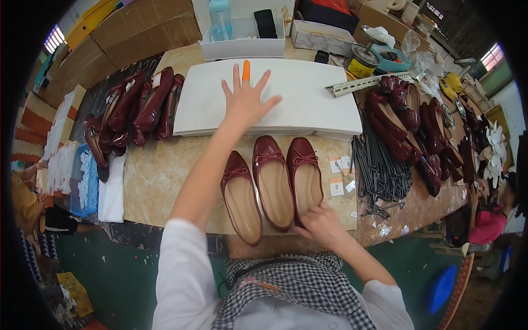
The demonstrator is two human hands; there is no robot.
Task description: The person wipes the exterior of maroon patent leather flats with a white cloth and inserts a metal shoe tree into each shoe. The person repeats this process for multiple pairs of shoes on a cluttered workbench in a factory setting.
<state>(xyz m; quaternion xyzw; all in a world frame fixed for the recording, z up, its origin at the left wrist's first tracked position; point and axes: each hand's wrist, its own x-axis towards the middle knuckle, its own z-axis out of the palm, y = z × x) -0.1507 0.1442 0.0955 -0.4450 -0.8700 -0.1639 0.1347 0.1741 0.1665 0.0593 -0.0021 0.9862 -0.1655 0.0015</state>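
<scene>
Fingers of the left hand (246,102) are spread wide and pressed flat on a large white rectangular board (308,93) that lies across the far part of the pale marble-patterned worktop (157,176); an orange rubber cot (246,69) covers its middle fingertip, and this grip is open, holding nothing. The right hand (322,224) sits at the near edge of the worktop with its fingers curled over the heel end of the rightmost dark red glossy flat shoe with a bow (306,175), its grip closed on the heel rim. Two more matching dark red flat shoes (258,190) lie just beside it to the left, all three side by side with toes pointing away, just in front of the board.

To the left of the board lies a heap of dark red shoe uppers (137,107); to the right, another pile of dark red shoes (410,124) beside a bundle of thin grey metal rods (379,170). Small white paper tags (336,184) lie between the shoes and the rods. Behind the board stands a white tray (242,47) holding a clear blue-capped bottle (221,19).
</scene>
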